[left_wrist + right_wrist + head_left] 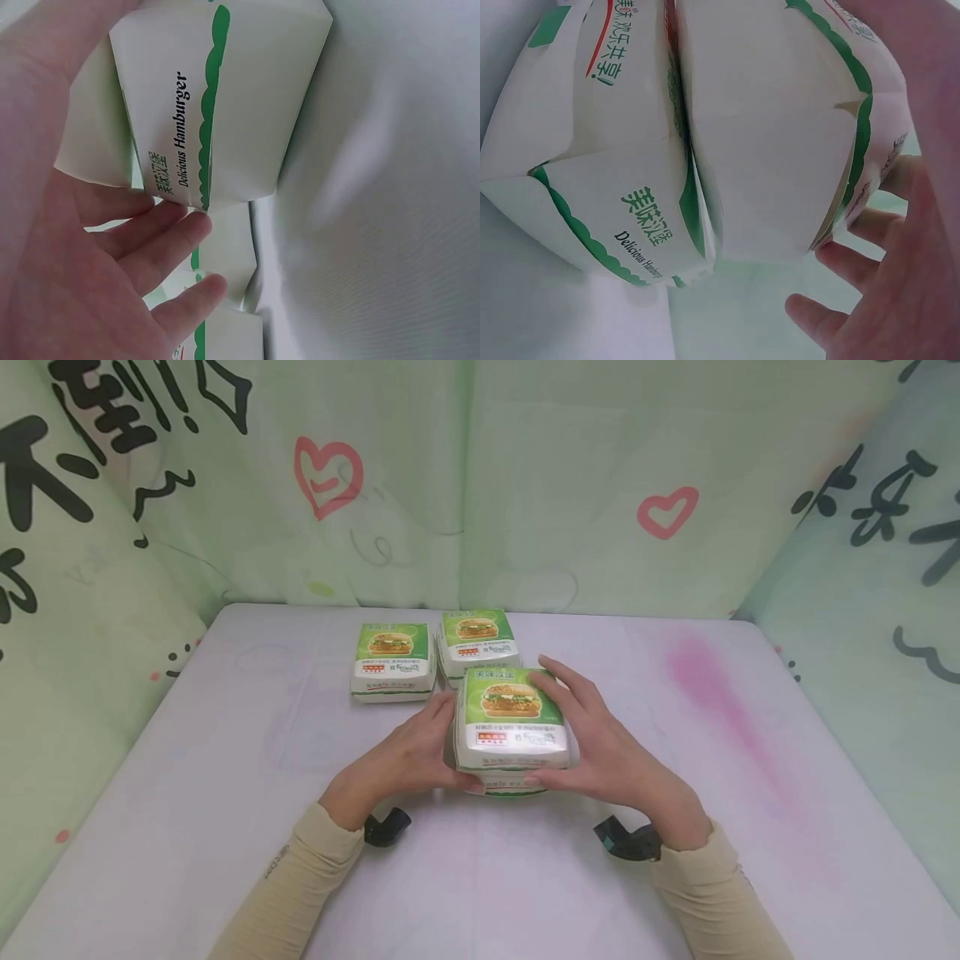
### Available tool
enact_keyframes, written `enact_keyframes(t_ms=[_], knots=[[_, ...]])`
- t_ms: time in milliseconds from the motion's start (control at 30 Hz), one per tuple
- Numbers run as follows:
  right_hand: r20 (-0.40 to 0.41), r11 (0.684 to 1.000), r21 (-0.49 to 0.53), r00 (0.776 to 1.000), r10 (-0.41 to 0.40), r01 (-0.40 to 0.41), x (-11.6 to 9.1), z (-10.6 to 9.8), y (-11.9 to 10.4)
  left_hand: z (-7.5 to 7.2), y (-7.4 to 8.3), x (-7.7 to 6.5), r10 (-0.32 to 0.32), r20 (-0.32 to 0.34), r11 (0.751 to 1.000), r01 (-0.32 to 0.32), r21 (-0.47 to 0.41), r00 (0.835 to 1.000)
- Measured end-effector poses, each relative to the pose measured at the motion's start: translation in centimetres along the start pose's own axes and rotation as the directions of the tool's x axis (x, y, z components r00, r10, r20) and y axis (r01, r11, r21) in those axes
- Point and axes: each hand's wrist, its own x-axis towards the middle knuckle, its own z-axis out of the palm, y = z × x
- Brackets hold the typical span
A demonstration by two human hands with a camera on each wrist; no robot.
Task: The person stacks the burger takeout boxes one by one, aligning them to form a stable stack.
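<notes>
Both hands hold a green-and-white paper hamburger box from its two sides, with a burger picture on its lid. It sits over a second hamburger box, of which only a low front strip shows in the head view. My left hand grips the left side, thumb at the front lower corner and fingers toward the back. On the right, my right hand has its thumb along the front and its fingertips at the lid's far right edge. In the right wrist view, a narrow gap runs between the stacked boxes.
Behind the stack stand two more hamburger boxes, one at the back left and one at the back middle. The white table has a pink stain on the right. Green printed cloth walls its back and sides.
</notes>
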Motion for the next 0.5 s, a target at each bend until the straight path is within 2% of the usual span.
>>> enact_keyframes(t_ms=[500], knots=[[-0.001, 1.000, -0.003, 1.000, 0.005, -0.005, -0.22, -0.42, 0.27, 0.02, -0.07, 0.07, 0.002, -0.003, 1.000, -0.002, 0.016, 1.000]])
